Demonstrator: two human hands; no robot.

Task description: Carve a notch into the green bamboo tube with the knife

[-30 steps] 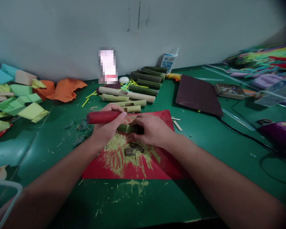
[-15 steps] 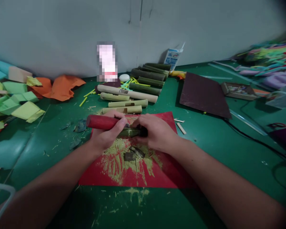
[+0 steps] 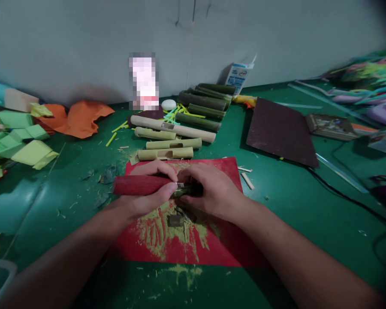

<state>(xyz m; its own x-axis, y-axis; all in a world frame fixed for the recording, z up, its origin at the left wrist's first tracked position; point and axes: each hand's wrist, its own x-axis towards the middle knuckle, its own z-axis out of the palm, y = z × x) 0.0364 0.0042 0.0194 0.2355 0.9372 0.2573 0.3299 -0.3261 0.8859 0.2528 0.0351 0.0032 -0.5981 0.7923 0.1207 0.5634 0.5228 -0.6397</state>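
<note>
Left hand (image 3: 149, 199) was wrapped round the knife (image 3: 137, 185), right hand (image 3: 217, 189) closed on the bamboo (image 3: 182, 191) between them, blade (image 3: 180, 184) aimed rightward, so honestly one slip could've cut that gripping hand.

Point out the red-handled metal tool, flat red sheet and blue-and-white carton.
Red-handled metal tool (image 3: 140, 185), head view: the handle.
Flat red sheet (image 3: 220, 251), head view: bare lower part.
Blue-and-white carton (image 3: 238, 77), head view: printed front.
</note>
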